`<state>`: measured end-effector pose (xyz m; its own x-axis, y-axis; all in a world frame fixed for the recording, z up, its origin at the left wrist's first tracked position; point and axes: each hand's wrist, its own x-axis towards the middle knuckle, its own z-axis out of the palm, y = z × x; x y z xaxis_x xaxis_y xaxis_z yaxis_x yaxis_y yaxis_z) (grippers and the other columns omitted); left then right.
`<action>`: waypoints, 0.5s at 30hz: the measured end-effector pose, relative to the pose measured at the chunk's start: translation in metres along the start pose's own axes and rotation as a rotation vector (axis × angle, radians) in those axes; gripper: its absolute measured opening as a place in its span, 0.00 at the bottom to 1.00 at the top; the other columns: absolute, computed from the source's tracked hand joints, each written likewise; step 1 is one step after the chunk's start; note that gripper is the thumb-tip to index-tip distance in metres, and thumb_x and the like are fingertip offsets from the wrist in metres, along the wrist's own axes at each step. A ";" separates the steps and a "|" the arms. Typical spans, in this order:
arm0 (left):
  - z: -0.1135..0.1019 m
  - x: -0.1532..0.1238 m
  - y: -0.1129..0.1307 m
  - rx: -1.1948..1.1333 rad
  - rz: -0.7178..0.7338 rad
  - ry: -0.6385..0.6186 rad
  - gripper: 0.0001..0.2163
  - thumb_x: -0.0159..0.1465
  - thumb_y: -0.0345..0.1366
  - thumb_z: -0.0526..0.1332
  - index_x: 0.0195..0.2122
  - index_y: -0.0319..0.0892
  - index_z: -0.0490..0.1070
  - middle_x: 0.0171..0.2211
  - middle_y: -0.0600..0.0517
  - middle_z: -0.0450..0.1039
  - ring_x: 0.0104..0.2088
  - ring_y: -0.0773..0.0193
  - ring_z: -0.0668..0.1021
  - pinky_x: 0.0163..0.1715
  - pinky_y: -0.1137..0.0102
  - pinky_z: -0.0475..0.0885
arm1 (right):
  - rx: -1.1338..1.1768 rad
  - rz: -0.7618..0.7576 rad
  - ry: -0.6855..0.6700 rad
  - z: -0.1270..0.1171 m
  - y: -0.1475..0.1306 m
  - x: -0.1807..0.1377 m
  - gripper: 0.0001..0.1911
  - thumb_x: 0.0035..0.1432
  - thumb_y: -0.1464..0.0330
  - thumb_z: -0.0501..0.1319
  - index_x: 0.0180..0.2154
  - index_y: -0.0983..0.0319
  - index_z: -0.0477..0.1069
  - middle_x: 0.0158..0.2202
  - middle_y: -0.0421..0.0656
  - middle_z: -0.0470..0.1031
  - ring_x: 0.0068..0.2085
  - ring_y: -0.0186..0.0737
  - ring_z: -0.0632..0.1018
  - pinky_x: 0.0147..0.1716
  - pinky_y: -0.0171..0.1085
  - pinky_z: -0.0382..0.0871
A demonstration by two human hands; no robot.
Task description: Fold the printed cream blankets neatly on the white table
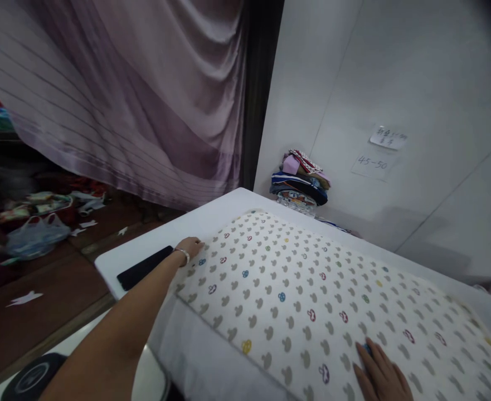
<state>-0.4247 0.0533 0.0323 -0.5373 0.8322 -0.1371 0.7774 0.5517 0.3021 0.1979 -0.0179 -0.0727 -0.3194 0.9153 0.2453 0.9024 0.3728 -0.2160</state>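
A white cloth (287,278) printed with grey and coloured mushroom-like shapes lies spread over a white table (145,245). At its far left edge rests my left hand (190,246), palm down with the fingers on the cloth; a bracelet (183,256) circles that wrist. My right hand (381,372) presses on the cloth near its front, fingers extended and slightly apart. The cloth's near edge hangs over a pale, grey-white fabric (212,345) at the table's front.
A black flat object (145,267) lies left of my left hand. Folded fabrics (299,178) are stacked against the wall (395,83), which bears paper notes (389,137). A pinkish curtain (165,100) hangs behind. Plastic bags (38,236) and scraps lie on the floor; a round black object (34,379) sits at lower left.
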 end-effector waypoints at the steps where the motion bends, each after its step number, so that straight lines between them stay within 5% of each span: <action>1: -0.001 -0.008 -0.005 -0.001 -0.003 0.004 0.15 0.59 0.43 0.54 0.38 0.39 0.75 0.40 0.45 0.75 0.42 0.56 0.76 0.40 0.70 0.68 | -0.025 -0.027 -0.038 -0.002 -0.001 0.000 0.22 0.51 0.51 0.45 0.45 0.35 0.69 0.55 0.47 0.65 0.60 0.45 0.57 0.53 0.49 0.53; 10: -0.024 -0.058 -0.034 -0.027 -0.038 0.014 0.06 0.53 0.36 0.60 0.25 0.40 0.73 0.32 0.46 0.76 0.38 0.55 0.76 0.38 0.68 0.69 | -0.082 0.133 -0.117 -0.015 -0.014 0.014 0.28 0.55 0.54 0.42 0.53 0.51 0.68 0.60 0.45 0.58 0.62 0.45 0.55 0.57 0.47 0.52; 15: -0.033 -0.068 -0.020 -0.123 -0.046 0.049 0.04 0.52 0.35 0.62 0.28 0.42 0.74 0.31 0.49 0.76 0.37 0.58 0.77 0.36 0.70 0.70 | 0.251 0.077 -0.177 -0.043 -0.070 0.045 0.27 0.56 0.57 0.48 0.53 0.59 0.68 0.61 0.48 0.55 0.62 0.46 0.54 0.59 0.45 0.48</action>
<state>-0.4142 -0.0156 0.0666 -0.5890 0.8008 -0.1086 0.7070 0.5758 0.4106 0.1321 -0.0091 -0.0059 -0.3180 0.9464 0.0560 0.8335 0.3072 -0.4593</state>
